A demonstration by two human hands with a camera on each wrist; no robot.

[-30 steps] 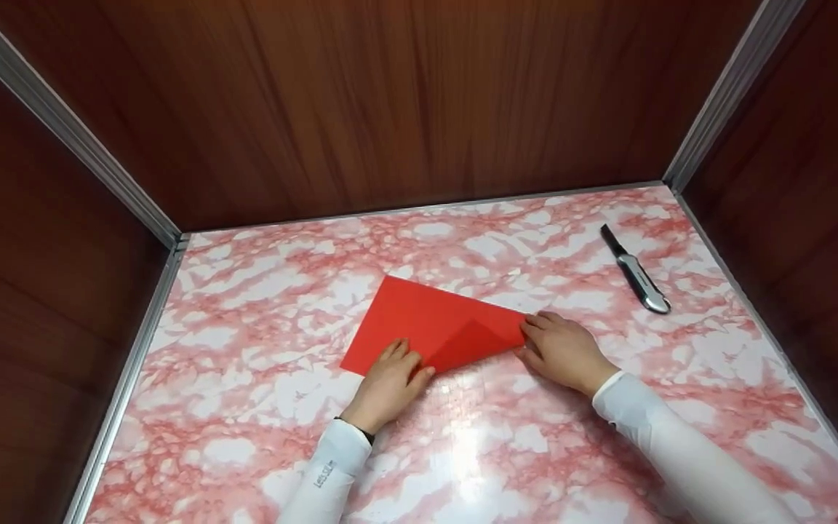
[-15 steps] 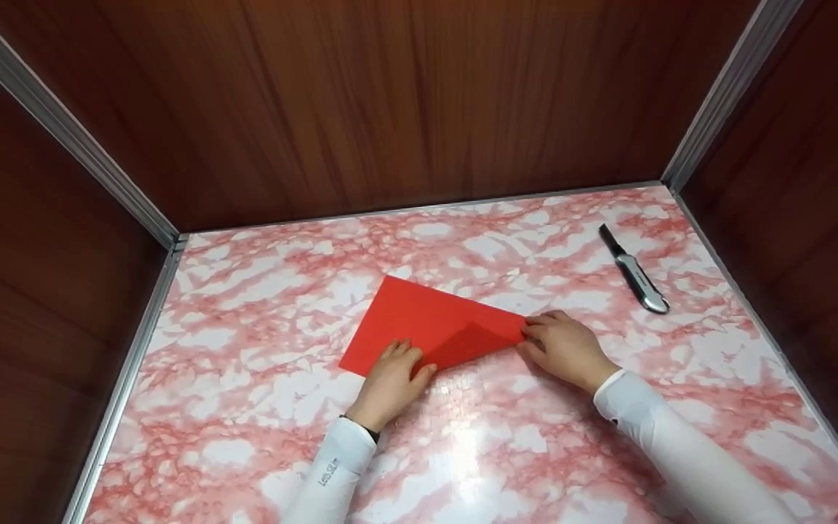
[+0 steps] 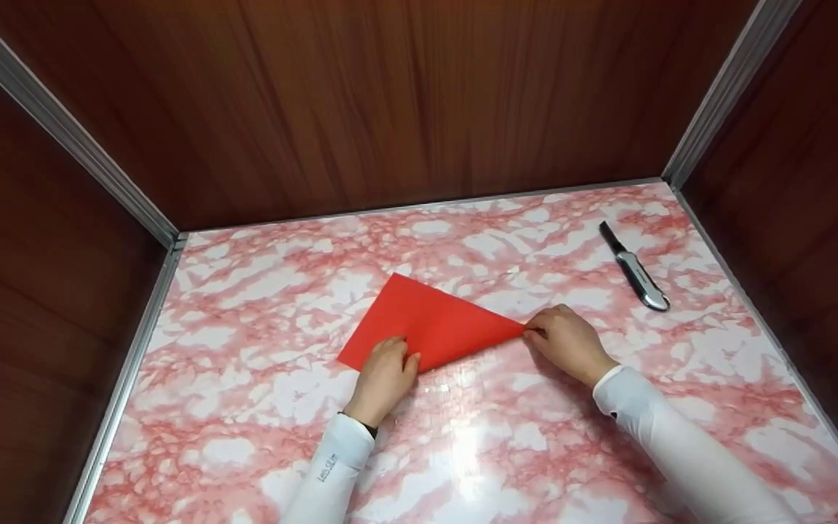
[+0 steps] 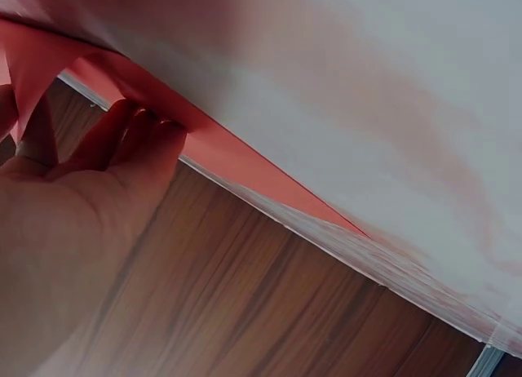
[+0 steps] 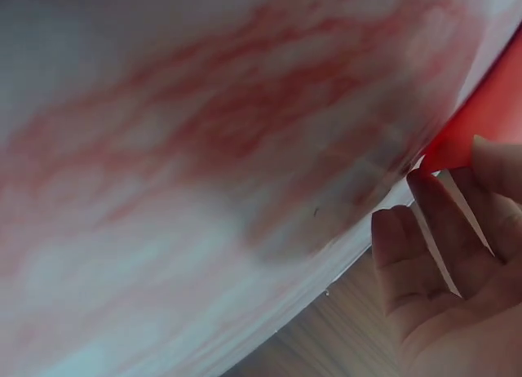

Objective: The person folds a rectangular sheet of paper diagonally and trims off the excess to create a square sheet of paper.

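Left hand [image 3: 381, 380]: fingertips resting on the near left part of the red sheet [image 3: 448, 320]; cannot tell whether thumb and fingers grip it. Red sheet: on the worktop [image 3: 230, 407], reaching from beneath the left hand across to the right hand [image 3: 568, 342], narrowing to a point there. Right hand: thumb and fingertips pinching that point. Utility knife [image 3: 637, 274]: on the worktop, beyond the right hand and further right, apart from the sheet.
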